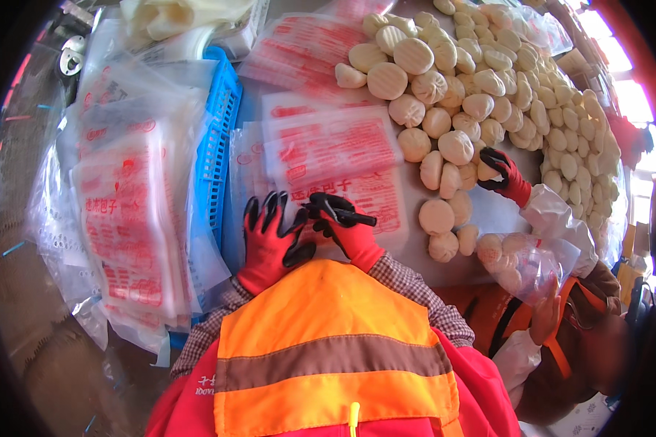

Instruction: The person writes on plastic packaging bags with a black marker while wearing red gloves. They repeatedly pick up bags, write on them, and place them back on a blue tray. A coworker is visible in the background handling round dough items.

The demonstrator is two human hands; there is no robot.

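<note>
My left hand (270, 235), in a red glove with black fingertips, lies with its fingers apart on printed plastic bags. To its right, my right hand (341, 221), gloved the same way, grips a black marker pen (361, 218); its tip points left, towards my left hand. Under and beyond both hands are flat clear bags with red print (333, 142), stacked in overlapping layers on the table. Pale steamed buns (436, 217) lie just right of the bags.
A blue plastic basket (218, 131) stands left, heaped with more printed bags (126, 218). Buns (568, 136) cover the far right of the table. At the right a co-worker's gloved hand (503, 175) touches a bun; the other holds a bag of buns (516, 262).
</note>
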